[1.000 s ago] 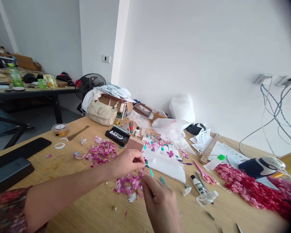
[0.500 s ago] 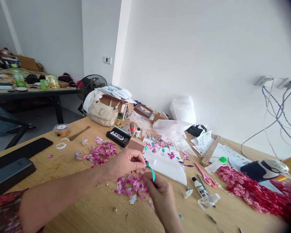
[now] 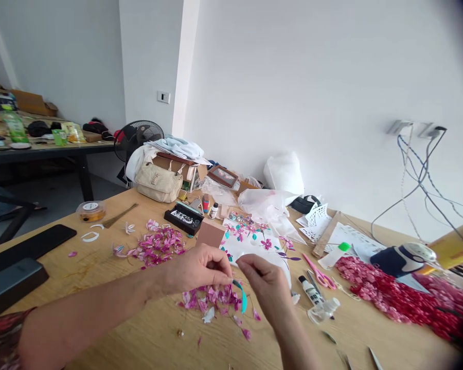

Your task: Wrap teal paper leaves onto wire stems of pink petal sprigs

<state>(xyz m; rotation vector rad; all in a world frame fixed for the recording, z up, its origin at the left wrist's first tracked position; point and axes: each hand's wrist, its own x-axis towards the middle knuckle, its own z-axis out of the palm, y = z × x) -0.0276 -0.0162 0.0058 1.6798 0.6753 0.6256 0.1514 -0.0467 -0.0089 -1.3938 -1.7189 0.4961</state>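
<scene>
My left hand (image 3: 206, 264) is closed in a pinch on the narrow end of a curved teal leaf-shaped piece (image 3: 243, 299), which hangs down from the fingertips. Just right of it, my right hand (image 3: 268, 282) is raised with thumb and forefinger pressed together; what lies between them, if anything, is too small to make out. Beneath both hands lie loose pink petals (image 3: 212, 298) and a whitish petal (image 3: 208, 315). Behind them is a white sheet (image 3: 250, 252) bearing pink flowers and teal leaves.
A larger heap of pink petals (image 3: 160, 244) lies at left, near a black box (image 3: 183, 218). To the right are pink scissors (image 3: 319, 272), a small bottle (image 3: 310, 289), a clear bottle (image 3: 324, 311), tweezers (image 3: 374, 358) and strung red-pink flowers (image 3: 393, 298).
My right hand has come away from the teal piece and moved up and right. The piece now hangs from my left hand alone. The view has shifted slightly right.
</scene>
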